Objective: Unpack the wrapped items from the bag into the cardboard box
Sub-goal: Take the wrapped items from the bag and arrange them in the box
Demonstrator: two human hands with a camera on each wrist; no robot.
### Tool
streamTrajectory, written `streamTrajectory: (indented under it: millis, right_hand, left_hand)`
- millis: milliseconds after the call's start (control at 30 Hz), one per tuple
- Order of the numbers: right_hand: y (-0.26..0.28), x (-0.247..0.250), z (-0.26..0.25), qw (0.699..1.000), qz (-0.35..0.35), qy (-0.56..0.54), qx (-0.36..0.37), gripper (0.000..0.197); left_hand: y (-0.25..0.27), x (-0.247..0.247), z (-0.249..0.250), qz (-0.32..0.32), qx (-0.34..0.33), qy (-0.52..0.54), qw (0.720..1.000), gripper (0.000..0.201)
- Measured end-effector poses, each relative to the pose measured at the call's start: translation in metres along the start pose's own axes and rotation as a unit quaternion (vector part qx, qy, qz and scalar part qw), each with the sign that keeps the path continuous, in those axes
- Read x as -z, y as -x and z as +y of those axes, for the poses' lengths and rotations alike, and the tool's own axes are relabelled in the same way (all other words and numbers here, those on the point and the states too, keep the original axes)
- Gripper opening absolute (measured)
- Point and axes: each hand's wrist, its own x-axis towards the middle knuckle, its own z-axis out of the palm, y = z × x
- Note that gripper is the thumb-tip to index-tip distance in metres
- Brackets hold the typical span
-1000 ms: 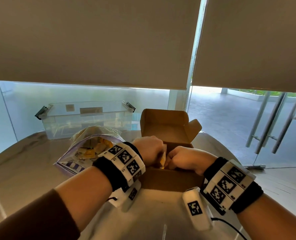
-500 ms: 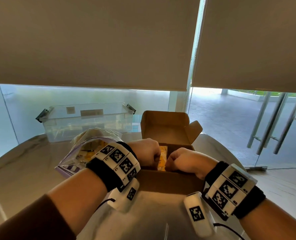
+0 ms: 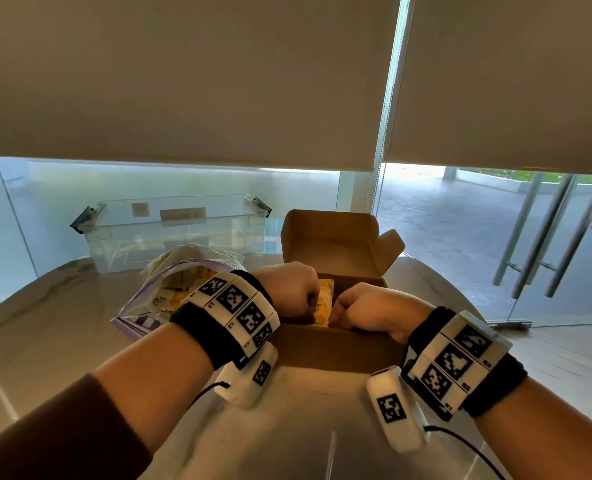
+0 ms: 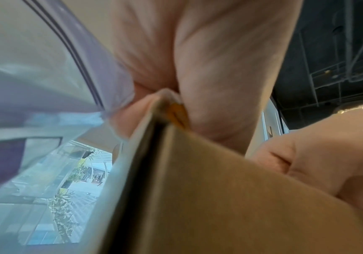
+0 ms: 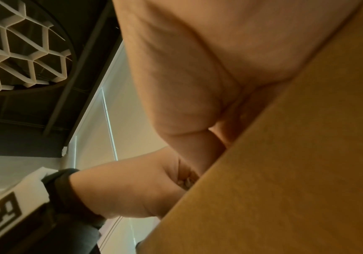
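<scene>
An open brown cardboard box [image 3: 339, 348] stands on the table, lid flap raised at the back. Both my hands reach over its near wall. My left hand [image 3: 308, 301] pinches a yellow wrapped item [image 3: 325, 299] inside the box; the left wrist view shows the wrapper's edge [image 4: 176, 110] between thumb and fingers at the box corner [image 4: 219, 197]. My right hand [image 3: 337, 311] curls its fingers against the same item's right side; the box wall [image 5: 295, 171] hides its fingertips in the right wrist view. The clear zip bag [image 3: 170, 296], holding several more wrapped items, lies left of the box.
A clear plastic bin [image 3: 180, 230] with clip handles stands behind the bag at the table's far edge. The round shiny table [image 3: 305, 427] curves away on both sides. Glass walls and lowered blinds are beyond, door handles [image 3: 536, 244] to the right.
My hands have drawn slightly apart over the box, so more of the yellow wrapped item shows between them. The bag and box have stayed where they were.
</scene>
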Motion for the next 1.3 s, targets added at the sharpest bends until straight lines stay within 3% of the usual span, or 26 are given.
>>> streamTrajectory:
  millis: [233, 400, 500, 600, 733, 900, 1133, 1300]
  right_hand:
    - [-0.002, -0.009, -0.006, 0.998, -0.02, -0.014, 0.053, 0.009]
    - [-0.003, -0.006, 0.0, 0.996, -0.001, -0.041, 0.073, 0.012]
    - [0.004, 0.004, 0.007, 0.995, 0.001, -0.054, 0.081, 0.011]
    - [0.012, 0.013, 0.012, 0.989, 0.042, -0.089, 0.109, 0.008]
    - [0.018, 0.012, 0.007, 0.961, 0.129, -0.153, 0.19, 0.013]
    - [0.024, -0.01, -0.012, 0.922, 0.156, -0.232, 0.266, 0.014]
    - [0.019, -0.036, -0.03, 0.907, 0.118, -0.296, 0.274, 0.012]
    - [0.011, -0.041, -0.033, 0.896, 0.112, -0.345, 0.257, 0.018]
  left_hand:
    - [0.004, 0.001, 0.0, 0.024, -0.03, -0.024, 0.999, 0.015]
    - [0.018, 0.008, -0.01, 0.098, -0.027, 0.076, 0.992, 0.016]
    - [0.03, 0.012, -0.015, 0.184, -0.011, 0.148, 0.972, 0.013]
    - [0.041, 0.016, -0.019, 0.24, 0.03, 0.266, 0.933, 0.013]
    - [0.055, 0.014, -0.014, 0.194, 0.008, 0.406, 0.893, 0.033]
    - [0.059, 0.003, -0.015, 0.141, -0.023, 0.513, 0.846, 0.069]
    - [0.063, -0.006, -0.025, 0.146, -0.023, 0.53, 0.835, 0.083]
    - [0.064, -0.006, -0.025, 0.144, -0.041, 0.494, 0.856, 0.094]
